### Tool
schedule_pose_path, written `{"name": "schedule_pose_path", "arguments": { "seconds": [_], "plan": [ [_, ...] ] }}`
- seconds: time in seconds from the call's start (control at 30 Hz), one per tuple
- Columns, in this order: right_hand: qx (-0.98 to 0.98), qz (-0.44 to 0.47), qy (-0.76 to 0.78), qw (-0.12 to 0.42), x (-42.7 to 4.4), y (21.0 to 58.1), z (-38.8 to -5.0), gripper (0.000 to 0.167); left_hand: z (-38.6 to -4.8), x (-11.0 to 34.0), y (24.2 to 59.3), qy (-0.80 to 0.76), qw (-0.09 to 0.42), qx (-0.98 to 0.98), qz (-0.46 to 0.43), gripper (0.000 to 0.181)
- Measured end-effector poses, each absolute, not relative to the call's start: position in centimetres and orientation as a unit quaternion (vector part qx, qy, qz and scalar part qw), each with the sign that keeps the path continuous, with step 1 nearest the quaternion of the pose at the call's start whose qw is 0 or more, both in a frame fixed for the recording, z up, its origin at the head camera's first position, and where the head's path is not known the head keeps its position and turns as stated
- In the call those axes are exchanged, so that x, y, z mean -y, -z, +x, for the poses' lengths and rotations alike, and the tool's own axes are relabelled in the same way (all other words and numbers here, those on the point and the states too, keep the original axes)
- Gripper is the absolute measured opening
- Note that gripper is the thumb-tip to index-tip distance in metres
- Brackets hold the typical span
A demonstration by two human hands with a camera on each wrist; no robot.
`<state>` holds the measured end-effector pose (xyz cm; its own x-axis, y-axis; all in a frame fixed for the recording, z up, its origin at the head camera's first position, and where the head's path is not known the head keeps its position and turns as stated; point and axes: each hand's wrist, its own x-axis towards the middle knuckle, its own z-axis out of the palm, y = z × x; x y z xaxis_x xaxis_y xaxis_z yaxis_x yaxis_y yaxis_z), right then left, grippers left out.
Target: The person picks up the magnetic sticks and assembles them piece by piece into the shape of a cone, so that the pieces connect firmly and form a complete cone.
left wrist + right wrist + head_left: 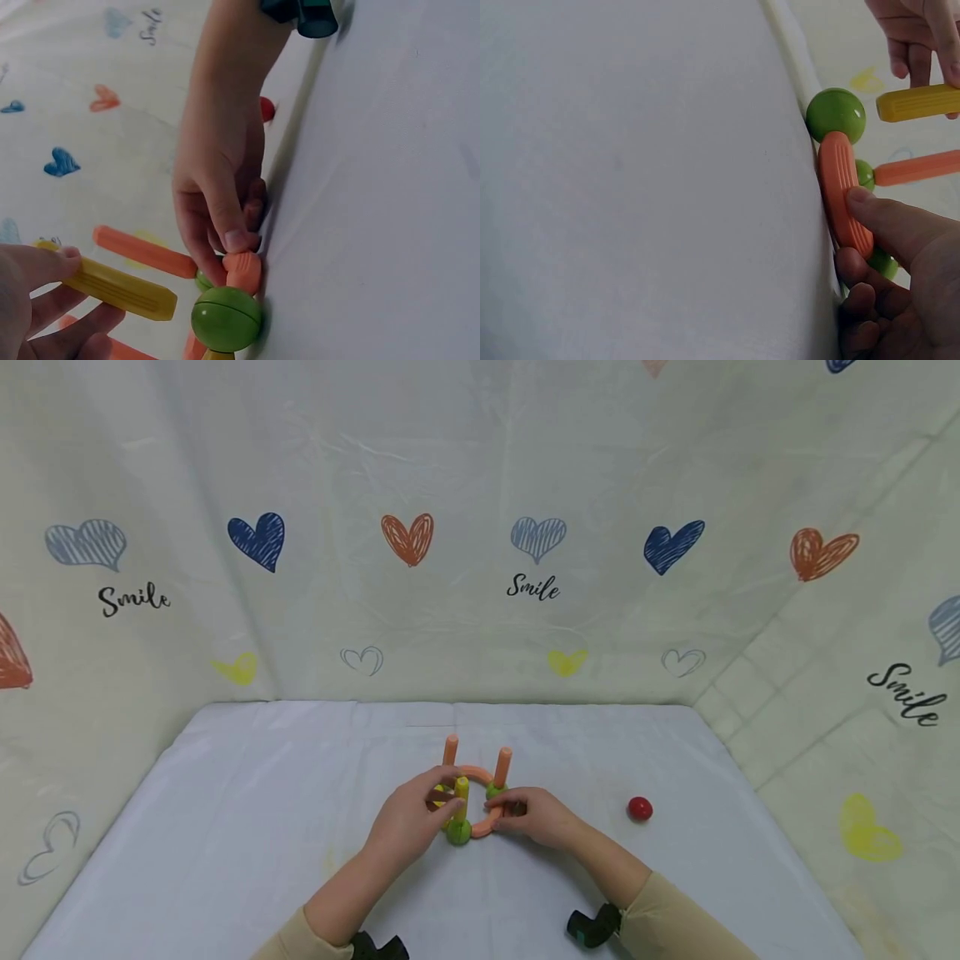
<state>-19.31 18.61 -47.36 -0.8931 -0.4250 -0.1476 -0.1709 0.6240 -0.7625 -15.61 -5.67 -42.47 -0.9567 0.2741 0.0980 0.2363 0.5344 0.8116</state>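
Observation:
My left hand (407, 817) pinches a straight yellow stick (124, 289) between thumb and fingers. The lower end of that stick hangs just above a green ball (225, 319), with a small gap between them. An orange curved piece (838, 180) joins this ball low on the table, and my right hand (542, 817) pinches it between thumb and forefinger. Together with other curved pieces and green balls it makes a ring. Two orange sticks stand upright on the ring, one at the back left (450, 750) and one at the right (502, 768). My left hand partly hides the ring's left side.
A red ball (640, 809) lies on the white-covered table (247, 827), to the right of the ring. Behind the table and at its sides hangs a pale curtain (465, 610) printed with hearts.

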Motion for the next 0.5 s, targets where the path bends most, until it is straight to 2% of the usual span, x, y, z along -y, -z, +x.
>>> {"name": "schedule_pose_path", "arguments": {
  "seconds": [0.3, 0.5],
  "plan": [
    [-0.886, -0.174, 0.401, 0.155, -18.56, 47.31, -19.34, 0.024, -15.77, 5.42, 43.48, -0.453, 0.024, -0.88, 0.141, 0.042],
    [-0.887, -0.174, 0.399, 0.155, -18.62, 47.5, -19.45, 0.024, -15.76, 5.47, 43.07, -0.464, 0.022, -0.873, 0.149, 0.036]
  ]
}}
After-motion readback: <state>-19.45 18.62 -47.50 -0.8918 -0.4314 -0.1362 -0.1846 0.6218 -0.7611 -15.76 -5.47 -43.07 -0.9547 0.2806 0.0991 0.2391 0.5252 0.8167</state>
